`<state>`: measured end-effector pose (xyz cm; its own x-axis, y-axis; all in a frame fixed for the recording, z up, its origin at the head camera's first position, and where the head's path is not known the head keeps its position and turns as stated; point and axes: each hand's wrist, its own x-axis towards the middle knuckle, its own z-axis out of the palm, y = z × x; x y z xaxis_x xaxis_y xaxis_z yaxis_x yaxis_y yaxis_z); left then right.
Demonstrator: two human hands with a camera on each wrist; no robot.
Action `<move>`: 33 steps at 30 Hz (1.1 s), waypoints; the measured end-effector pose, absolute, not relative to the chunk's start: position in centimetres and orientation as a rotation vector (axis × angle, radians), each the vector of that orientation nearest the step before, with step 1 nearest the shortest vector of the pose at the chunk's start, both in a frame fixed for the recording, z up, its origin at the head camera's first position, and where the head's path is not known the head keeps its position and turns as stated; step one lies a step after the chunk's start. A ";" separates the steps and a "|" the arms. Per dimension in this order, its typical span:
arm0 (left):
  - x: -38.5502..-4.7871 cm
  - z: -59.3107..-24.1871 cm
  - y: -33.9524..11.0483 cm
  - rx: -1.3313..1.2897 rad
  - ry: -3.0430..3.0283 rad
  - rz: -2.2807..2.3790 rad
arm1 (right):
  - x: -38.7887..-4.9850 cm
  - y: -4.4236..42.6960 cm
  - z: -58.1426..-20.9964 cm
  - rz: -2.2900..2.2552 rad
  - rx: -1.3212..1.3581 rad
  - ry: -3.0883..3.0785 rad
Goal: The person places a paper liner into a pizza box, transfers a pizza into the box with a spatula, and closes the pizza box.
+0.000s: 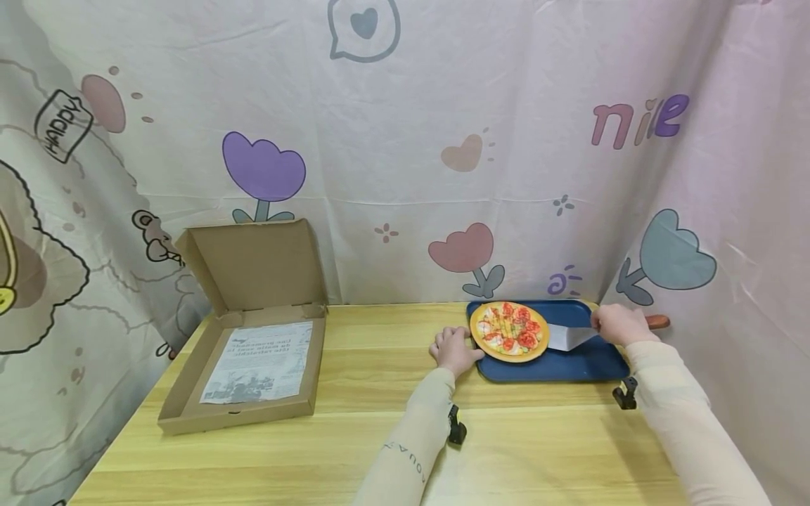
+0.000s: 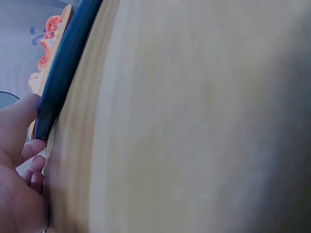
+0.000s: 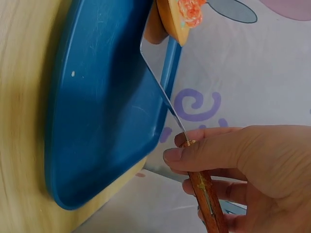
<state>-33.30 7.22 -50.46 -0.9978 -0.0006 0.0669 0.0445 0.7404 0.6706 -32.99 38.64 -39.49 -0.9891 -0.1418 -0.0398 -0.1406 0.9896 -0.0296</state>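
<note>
A pizza (image 1: pixel 510 332) with red and white toppings is at the left end of a blue tray (image 1: pixel 588 365). My right hand (image 1: pixel 621 325) grips the wooden handle (image 3: pixel 208 199) of a pizza server, thumb and fingers around it. The server's metal blade (image 1: pixel 565 337) reaches left under the pizza's right edge; its tip is hidden. My left hand (image 1: pixel 453 349) is at the tray's left edge. In the left wrist view, the thumb (image 2: pixel 24 109) and a finger pinch the tray's rim (image 2: pixel 60 73), close beside the pizza.
An open cardboard pizza box (image 1: pixel 304 400) lined with printed paper (image 1: pixel 259 362) stands at the left of the wooden table (image 1: pixel 380 450), lid upright. A patterned curtain (image 1: pixel 392 140) hangs directly behind the table and along both sides.
</note>
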 end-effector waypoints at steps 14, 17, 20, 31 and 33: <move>-33.8 -51.2 7.5 -0.024 -2.849 -1.088 | -33.6 38.0 -40.8 -0.146 -0.162 3.045; -33.8 -51.2 7.5 -0.025 -2.846 -1.085 | -33.6 37.9 -40.9 -0.140 -0.171 3.052; -33.8 -51.2 7.4 -0.024 -2.845 -1.087 | -33.6 37.7 -41.1 -0.152 -0.180 3.050; -33.7 -51.0 7.4 -0.021 -2.865 -1.089 | -33.8 37.1 -42.5 -0.149 -0.238 3.051; -33.7 -50.9 7.3 -0.022 -2.868 -1.092 | -33.8 37.1 -42.7 -0.145 -0.244 3.061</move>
